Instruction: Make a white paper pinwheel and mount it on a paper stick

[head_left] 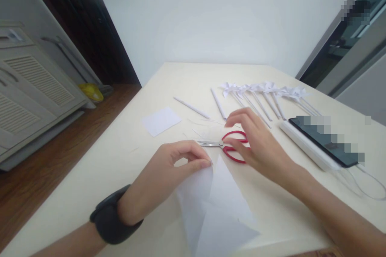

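Observation:
My left hand (183,160), with a black band on the wrist, pinches the upper corner of a white sheet of paper (217,213). The sheet has cut or folded pointed flaps and reaches down to the table's near edge. Over the red-handled scissors (211,144) hovers my right hand (250,140), thumb and fingers apart, nothing seen between them. The scissors lie with their blades pointing left, and that hand partly covers the handles. Whether it touches them I cannot tell.
Several paper pinwheels (267,87) on rolled sticks lie at the back right. Loose paper sticks (191,107) and a small white sheet (162,121) are farther left. A phone (322,140) rests on a white block (304,144) at right, with a cable. A wall closes the far side.

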Demonstrator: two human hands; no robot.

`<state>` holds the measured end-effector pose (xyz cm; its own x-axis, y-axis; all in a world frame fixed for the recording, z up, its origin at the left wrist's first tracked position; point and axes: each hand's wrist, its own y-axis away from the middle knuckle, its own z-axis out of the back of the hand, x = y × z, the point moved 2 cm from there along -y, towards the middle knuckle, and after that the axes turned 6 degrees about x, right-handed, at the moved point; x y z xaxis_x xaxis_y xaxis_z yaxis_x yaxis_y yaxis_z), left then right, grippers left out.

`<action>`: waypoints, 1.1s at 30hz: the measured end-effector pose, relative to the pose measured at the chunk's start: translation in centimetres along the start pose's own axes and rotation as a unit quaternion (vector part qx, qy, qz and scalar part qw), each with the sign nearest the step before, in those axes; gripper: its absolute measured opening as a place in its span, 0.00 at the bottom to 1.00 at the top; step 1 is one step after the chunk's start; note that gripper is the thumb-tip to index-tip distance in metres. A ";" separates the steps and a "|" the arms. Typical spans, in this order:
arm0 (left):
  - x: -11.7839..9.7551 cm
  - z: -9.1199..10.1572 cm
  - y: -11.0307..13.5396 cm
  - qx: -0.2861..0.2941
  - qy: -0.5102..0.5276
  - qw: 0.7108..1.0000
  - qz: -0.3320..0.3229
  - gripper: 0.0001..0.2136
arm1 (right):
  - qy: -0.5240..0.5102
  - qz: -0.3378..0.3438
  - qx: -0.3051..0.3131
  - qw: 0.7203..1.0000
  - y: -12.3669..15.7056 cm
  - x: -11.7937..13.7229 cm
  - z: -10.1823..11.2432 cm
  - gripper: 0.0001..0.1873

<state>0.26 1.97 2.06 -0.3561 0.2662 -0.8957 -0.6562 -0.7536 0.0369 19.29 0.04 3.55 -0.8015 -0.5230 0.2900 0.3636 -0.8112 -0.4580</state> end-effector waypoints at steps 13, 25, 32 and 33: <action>-0.2 -0.1 -0.6 0.036 0.020 0.999 0.033 0.07 | 0.233 -0.376 0.224 0.868 2.8 -10.3 3.4 0.24; -1.3 0.0 -0.5 0.054 0.001 0.998 0.028 0.08 | 0.204 -0.399 0.239 0.861 2.5 -12.2 2.9 0.23; -1.3 0.1 -0.4 0.061 -0.003 0.998 0.023 0.08 | 0.187 -0.416 0.223 0.862 2.7 -12.9 3.1 0.23; -1.3 0.1 -0.4 0.062 -0.003 0.998 0.024 0.08 | 0.187 -0.414 0.216 0.864 2.7 -12.9 3.2 0.23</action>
<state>0.95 1.99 3.21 -0.3933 0.2359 -0.8886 -0.7158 -0.6852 0.1349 32.14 3.75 1.21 -0.9395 0.3402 0.0395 -0.3304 -0.9308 0.1562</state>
